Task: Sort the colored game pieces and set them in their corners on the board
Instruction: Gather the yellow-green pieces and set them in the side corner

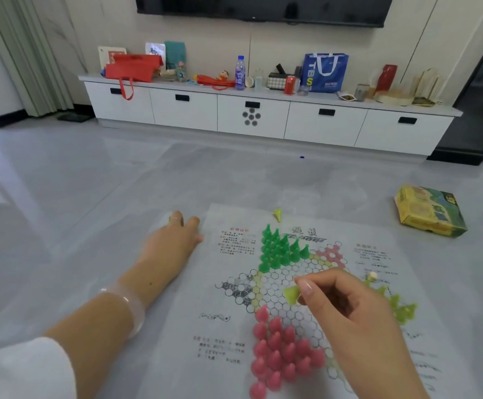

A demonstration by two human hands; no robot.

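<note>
Left hand (174, 240) flat on the floor (90, 182), fingers straight, just off the left edge of the paper board (228, 283); holds nothing. A clear bangle (131, 308) sits on that wrist. On the board: green pieces (280, 250) clustered upright in the far corner, pink pieces (280, 355) filling the near corner. One yellow piece (277, 215) lies alone at the board's far edge. Right hand (346, 309) hovers over the board's centre, thumb and forefinger pinching a yellow-green piece (291, 293). More yellow-green pieces (401, 308) stand at the right corner, partly hidden behind the hand. Game box (428, 210) on the floor, far right.
</note>
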